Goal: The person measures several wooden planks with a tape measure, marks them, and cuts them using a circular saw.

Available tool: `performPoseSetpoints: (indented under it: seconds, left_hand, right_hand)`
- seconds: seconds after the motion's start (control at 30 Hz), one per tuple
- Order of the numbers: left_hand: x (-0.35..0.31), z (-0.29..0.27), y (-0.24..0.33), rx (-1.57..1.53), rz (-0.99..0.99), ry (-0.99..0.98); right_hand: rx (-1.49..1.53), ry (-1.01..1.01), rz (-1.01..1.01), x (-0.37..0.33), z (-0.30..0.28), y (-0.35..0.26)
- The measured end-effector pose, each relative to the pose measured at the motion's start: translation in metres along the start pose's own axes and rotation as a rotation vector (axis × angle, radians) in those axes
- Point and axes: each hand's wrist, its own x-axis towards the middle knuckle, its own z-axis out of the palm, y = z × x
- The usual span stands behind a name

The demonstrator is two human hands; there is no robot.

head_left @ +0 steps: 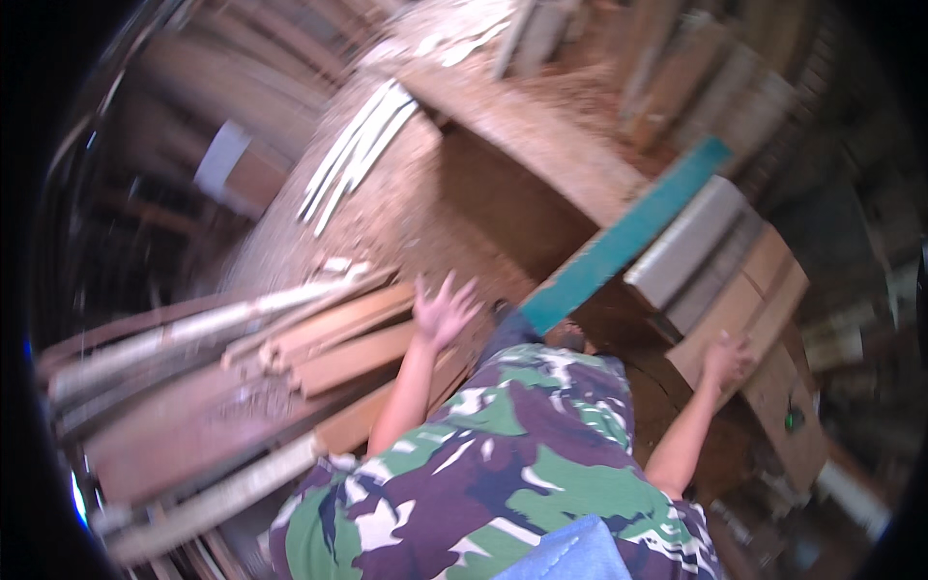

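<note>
Camouflage shirt (503, 464), splayed left hand (443, 311), rough planks (338, 338)

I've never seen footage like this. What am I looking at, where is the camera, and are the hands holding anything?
This is one picture from a wide fisheye camera worn on a person's head, looking down, so straight edges bend. No machine is involved: the arms are the person's own, above a camouflage shirt. The left hand is spread open over a pile of wooden planks and holds nothing. The right hand rests against pale boards, though blur hides whether it grips them. A teal plank lies between the hands, and sawdust covers the ground.
</note>
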Motion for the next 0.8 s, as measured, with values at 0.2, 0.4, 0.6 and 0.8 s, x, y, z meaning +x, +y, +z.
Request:
performPoseSetpoints:
  seconds: [0.2, 0.4, 0.6, 0.8]
  left_hand:
    - [-0.018, 0.194, 0.060, -0.174, 0.162, -0.464]
    - [-0.030, 0.227, 0.061, -0.218, 0.167, -0.538]
    - [-0.022, 0.233, 0.053, -0.204, 0.157, -0.545]
    - [-0.028, 0.232, 0.050, -0.184, 0.159, -0.541]
  right_hand:
    - [0.009, -0.107, 0.021, 0.015, 0.016, 0.004]
    - [0.029, -0.197, 0.003, 0.025, 0.003, 0.001]
    - [0.046, -0.221, 0.023, 0.032, 0.005, 0.000]
    - [0.035, -0.249, 0.003, 0.028, -0.001, -0.001]
